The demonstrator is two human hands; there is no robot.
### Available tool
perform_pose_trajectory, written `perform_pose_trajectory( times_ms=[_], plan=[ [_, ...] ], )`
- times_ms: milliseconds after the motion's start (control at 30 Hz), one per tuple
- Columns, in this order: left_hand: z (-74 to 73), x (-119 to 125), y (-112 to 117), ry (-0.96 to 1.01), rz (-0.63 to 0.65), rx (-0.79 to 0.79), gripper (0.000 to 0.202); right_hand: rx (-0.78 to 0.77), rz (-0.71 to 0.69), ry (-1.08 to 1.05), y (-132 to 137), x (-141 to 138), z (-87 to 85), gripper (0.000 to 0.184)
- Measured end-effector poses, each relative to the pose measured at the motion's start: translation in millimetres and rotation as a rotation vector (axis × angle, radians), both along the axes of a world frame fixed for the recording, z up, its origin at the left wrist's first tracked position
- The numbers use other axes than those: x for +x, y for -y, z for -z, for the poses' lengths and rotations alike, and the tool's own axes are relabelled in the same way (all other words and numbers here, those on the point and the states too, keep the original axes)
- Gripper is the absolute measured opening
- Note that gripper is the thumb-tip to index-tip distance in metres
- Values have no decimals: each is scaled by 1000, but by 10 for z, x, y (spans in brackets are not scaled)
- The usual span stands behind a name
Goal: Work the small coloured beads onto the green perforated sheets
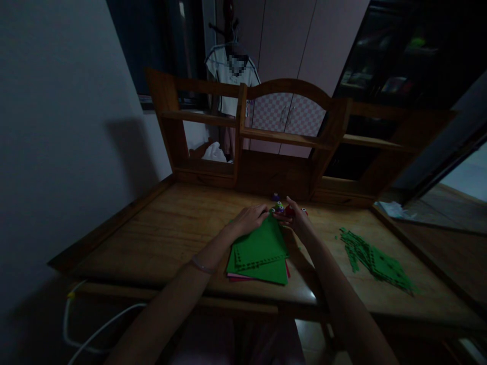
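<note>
A stack of green sheets (pixel 262 243) lies on the desk in front of me, with dark marks along the top sheet's near edge. Pink edges peek out from under the stack. My left hand (pixel 251 219) rests on the upper left part of it, fingers lying over the sheet. Beyond the upper right corner, my right hand (pixel 292 217) is held with thumb and fingers apart. Around its fingers sit several small coloured figures with round eyes, among them a purple figure (pixel 276 196) standing farther back. A red figure (pixel 289 210) is partly hidden by the right hand.
Cut green strips and marked pieces (pixel 375 258) lie to the right on the wooden desk (pixel 163 233). A wooden shelf unit (pixel 274 175) runs along the desk's back edge. A white cable (pixel 66 319) hangs at the lower left. A wall (pixel 76 152) borders the left side.
</note>
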State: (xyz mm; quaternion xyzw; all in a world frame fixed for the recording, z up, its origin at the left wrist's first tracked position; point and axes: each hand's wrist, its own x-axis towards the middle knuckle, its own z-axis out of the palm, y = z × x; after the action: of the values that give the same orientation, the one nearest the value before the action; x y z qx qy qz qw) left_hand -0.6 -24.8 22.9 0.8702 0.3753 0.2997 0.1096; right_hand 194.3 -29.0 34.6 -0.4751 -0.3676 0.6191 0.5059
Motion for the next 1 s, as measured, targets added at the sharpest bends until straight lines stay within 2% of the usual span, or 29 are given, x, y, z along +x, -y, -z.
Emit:
perform_pose_trajectory(
  times_ms=[133, 633, 1000],
  plan=[
    [-13, 0, 6, 1, -4, -2, 17, -36, -10, 15, 13, -5, -16, 37],
    [-55, 4, 35, -4, -12, -20, 18, -19, -34, 26, 89, -5, -35, 36],
    [-15, -2, 8, 15, 5, -20, 17, 19, -64, -30, 97, -1, -24, 33]
  ],
)
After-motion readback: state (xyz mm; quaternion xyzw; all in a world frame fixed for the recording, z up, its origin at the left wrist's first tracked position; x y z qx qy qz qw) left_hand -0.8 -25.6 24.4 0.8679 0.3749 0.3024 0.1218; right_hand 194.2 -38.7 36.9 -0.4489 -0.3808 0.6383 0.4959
